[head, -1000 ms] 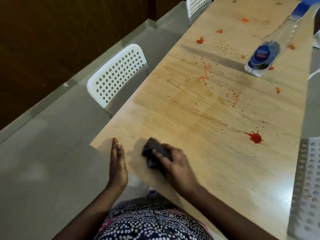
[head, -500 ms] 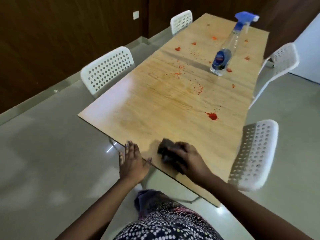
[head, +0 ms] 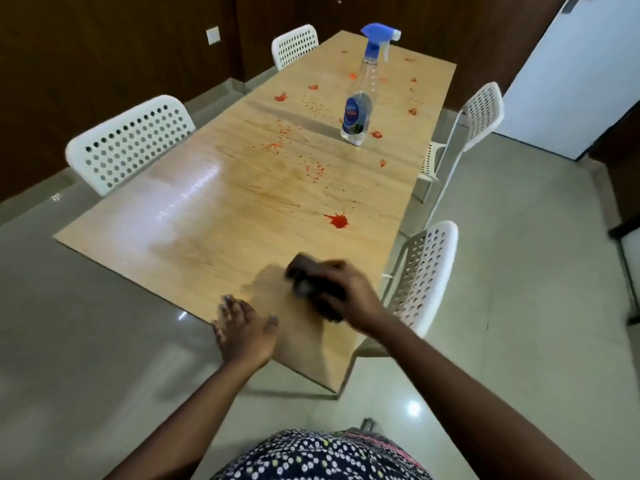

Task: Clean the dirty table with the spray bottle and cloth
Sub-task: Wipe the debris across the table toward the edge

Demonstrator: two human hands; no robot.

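A long wooden table stretches away from me, spattered with red stains; the biggest nearby red splat lies mid-table. My right hand is closed on a dark cloth pressed to the tabletop near the front edge, blurred by motion. My left hand rests flat with fingers spread on the near edge, holding nothing. A clear spray bottle with a blue trigger head stands upright farther along the table, out of either hand's reach.
White perforated chairs stand around the table: one at the left, one far left, one close on the right, one farther right. Glossy tiled floor surrounds the table. A pale door is at the back right.
The view has pulled back and lifted, showing the whole table. My right hand has slid the cloth to the right along the near edge. My left hand moved from upright beside the edge to flat on it.
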